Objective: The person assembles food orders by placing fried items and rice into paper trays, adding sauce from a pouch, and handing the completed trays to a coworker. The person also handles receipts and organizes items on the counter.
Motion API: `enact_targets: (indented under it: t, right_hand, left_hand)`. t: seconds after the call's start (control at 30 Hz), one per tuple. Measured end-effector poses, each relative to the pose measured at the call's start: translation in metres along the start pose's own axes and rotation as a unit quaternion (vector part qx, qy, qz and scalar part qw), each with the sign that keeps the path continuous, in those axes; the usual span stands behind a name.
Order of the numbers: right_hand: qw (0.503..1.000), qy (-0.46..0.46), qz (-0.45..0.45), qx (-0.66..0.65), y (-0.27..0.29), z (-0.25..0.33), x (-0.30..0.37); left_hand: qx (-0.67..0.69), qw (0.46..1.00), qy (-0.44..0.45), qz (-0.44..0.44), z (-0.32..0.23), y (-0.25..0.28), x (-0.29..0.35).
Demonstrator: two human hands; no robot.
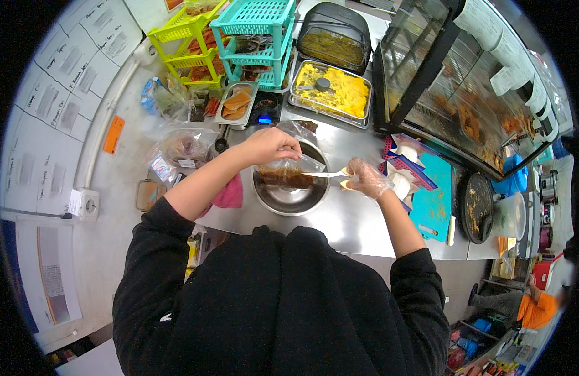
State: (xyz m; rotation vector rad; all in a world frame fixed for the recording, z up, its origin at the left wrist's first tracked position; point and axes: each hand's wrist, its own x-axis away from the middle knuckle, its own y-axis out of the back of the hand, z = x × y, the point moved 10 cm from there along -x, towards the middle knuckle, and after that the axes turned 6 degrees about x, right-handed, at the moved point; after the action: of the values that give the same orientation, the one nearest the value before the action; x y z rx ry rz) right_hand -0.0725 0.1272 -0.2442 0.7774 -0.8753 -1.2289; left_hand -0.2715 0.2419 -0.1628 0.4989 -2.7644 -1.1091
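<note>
My bare left hand [273, 146] pinches the top of a clear plastic bag [282, 173] with brown contents. The bag hangs over a round stainless-steel bowl [293, 202], hiding part of its inside. On my right hand [368, 179] is a clear disposable glove. Its fingers close around a pair of scissors [327, 174] with pale yellow handles. The scissors point left, and their tip reaches the bag's right side; whether the blades have cut it I cannot tell. A pink cloth [228, 195] lies left of the bowl, below my left forearm.
Behind the bowl are a scale [265, 110], a tray of yellow food [358, 94] and stacked turquoise baskets [255, 59]. Printed paper boxes [405, 172], a turquoise cutting board [434, 200] and a dark pan [476, 207] lie right. A glass display cabinet [452, 81] stands behind them. A person in orange [535, 310] is far right.
</note>
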Motion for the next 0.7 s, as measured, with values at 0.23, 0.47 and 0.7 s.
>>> enact_targets:
  t: [0.23,0.47,0.7]
  right_hand:
    - [0.995,0.063,-0.053,-0.064,-0.030,0.023,-0.019]
    - [0.970,0.020,-0.047,-0.236,-0.063,0.015,-0.026]
    - [0.978,0.019,-0.066,-0.199,-0.062,0.031,-0.028]
  left_hand:
    - [0.014,0.999,0.035,0.015,0.014,-0.009,-0.002]
    - [0.008,0.996,0.085,-0.006,0.034,0.009,0.011]
    - [0.242,0.951,0.183,-0.063,0.114,-0.006,0.072]
